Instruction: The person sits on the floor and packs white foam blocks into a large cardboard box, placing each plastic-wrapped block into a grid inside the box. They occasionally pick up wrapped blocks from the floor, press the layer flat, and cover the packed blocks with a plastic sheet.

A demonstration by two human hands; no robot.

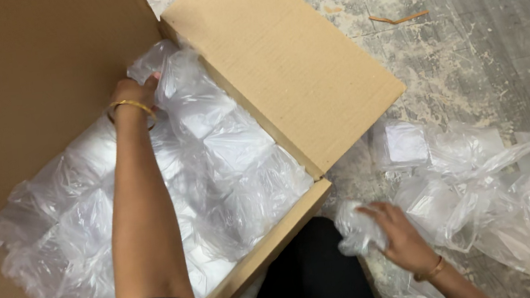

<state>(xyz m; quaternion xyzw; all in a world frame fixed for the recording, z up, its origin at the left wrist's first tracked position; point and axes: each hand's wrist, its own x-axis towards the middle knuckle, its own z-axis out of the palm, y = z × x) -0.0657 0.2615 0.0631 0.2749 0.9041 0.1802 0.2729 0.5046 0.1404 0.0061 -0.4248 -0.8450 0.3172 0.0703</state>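
Head view: the left hand [132, 93] reached deep into the open brown cardboard box [282, 66], fingers closed on a clear plastic-wrapped packet [163, 64] at the far inner wall. Similar packets filled the box to its edges. The right hand [397, 237] gripped a crumpled clear plastic bag [358, 228] on the grey concrete floor [469, 56], beside a loose pile of clear bags [484, 176]; open floor lay beyond.
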